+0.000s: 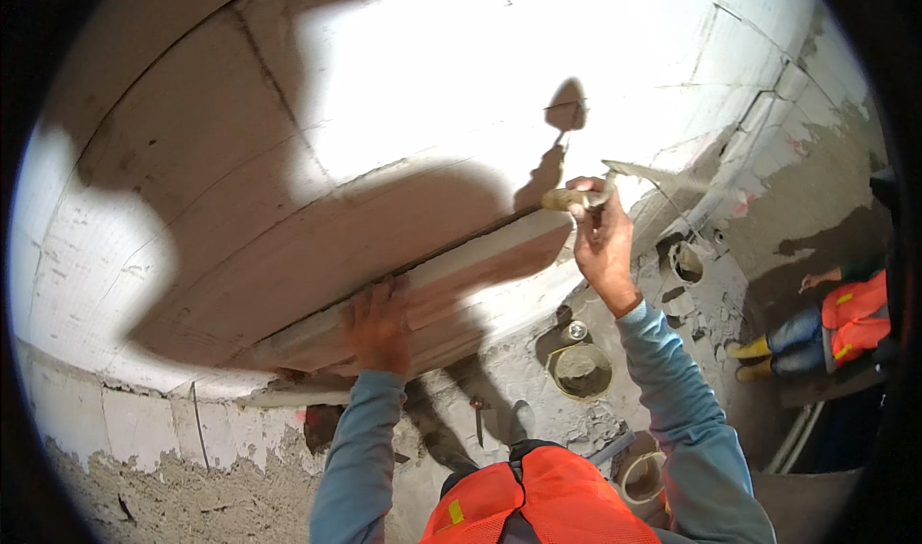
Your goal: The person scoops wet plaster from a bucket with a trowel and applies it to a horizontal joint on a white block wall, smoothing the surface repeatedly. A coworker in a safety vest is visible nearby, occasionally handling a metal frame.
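Note:
My left hand [379, 325] lies spread on the top edge of a long pale wall block [471, 264], its fingers pointing toward the wall. This block stands against the white block wall [461, 93], with a dark narrow gap along its back edge. In my right hand [605, 244] is a trowel [567, 199], gripped by its handle and raised above the block's right end. The trowel's blade is seen almost edge-on and points to the right. Shadows of my head, arms and the trowel fall across the wall and the block.
On the rubble-strewn floor stand a bucket of grey mortar [581, 371], a second bucket [686, 264] and another near my right side [642, 477]. A small round can [575, 331] and a red-handled tool [477, 417] lie nearby. At the right is a person in an orange vest [855, 315].

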The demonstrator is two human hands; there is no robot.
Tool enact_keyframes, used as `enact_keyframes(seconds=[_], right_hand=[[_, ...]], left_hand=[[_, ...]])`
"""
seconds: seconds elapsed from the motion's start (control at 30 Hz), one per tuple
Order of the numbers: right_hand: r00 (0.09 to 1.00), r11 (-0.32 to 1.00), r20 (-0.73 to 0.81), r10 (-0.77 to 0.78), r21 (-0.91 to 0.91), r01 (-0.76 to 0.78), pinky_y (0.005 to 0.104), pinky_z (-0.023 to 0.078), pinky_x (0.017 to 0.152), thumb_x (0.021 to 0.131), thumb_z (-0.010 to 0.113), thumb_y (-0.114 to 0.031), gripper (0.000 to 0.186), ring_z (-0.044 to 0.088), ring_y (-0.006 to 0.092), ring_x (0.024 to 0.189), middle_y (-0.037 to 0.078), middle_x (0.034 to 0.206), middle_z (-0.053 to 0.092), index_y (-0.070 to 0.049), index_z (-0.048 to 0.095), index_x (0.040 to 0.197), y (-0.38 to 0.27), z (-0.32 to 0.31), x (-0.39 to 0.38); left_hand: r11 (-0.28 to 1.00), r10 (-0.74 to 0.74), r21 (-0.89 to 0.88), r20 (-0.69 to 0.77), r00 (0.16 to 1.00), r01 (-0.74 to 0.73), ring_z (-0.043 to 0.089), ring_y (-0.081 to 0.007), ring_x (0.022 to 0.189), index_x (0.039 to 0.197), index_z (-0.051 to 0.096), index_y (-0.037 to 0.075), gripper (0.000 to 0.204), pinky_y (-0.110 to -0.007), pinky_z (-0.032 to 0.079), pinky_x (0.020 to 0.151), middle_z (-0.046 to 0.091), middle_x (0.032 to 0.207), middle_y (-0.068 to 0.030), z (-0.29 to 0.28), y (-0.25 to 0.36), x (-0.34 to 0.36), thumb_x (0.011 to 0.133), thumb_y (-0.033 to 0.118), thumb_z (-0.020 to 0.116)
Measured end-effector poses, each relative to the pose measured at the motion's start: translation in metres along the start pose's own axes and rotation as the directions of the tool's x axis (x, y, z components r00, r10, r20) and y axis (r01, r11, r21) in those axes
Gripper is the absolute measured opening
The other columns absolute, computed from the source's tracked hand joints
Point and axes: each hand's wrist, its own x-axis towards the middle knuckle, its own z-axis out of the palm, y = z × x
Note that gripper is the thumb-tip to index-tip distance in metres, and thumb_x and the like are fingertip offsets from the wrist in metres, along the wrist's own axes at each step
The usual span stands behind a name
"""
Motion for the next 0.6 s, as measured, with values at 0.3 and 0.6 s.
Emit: enact_keyframes(seconds=[0.3, 0.6], right_hand=[[0.996, 0.997, 0.075, 0.044, -0.074, -0.038, 0.0420, 0.058, 0.103, 0.105, 0.058, 0.009, 0.036, 0.074, 0.0309, 0.116, 0.021, 0.121, 0.076, 0.002, 0.059, 0.141, 0.046, 0.004, 0.000], [0.993, 0.981, 0.109, -0.035, -0.188, 0.055, 0.0413, 0.059, 0.097, 0.112, 0.066, -0.010, 0.027, 0.076, 0.0270, 0.110, 0.017, 0.119, 0.076, 0.003, 0.061, 0.135, 0.040, 0.004, 0.007]], left_hand=[[0.999, 0.026, 0.035, 0.005, 1.000, -0.027, 0.063, -0.0339, 0.130, 0.134, 0.076, 0.025, 0.054, -0.056, 0.049, 0.111, 0.069, 0.140, -0.0016, 0.003, -0.004, -0.008, 0.081, 0.018, 0.083], [0.986, -0.124, -0.137, -0.203, 0.971, 0.097, 0.062, -0.0363, 0.140, 0.142, 0.074, 0.017, 0.049, -0.059, 0.046, 0.122, 0.067, 0.152, -0.0071, -0.034, -0.017, -0.079, 0.093, 0.015, 0.075]])
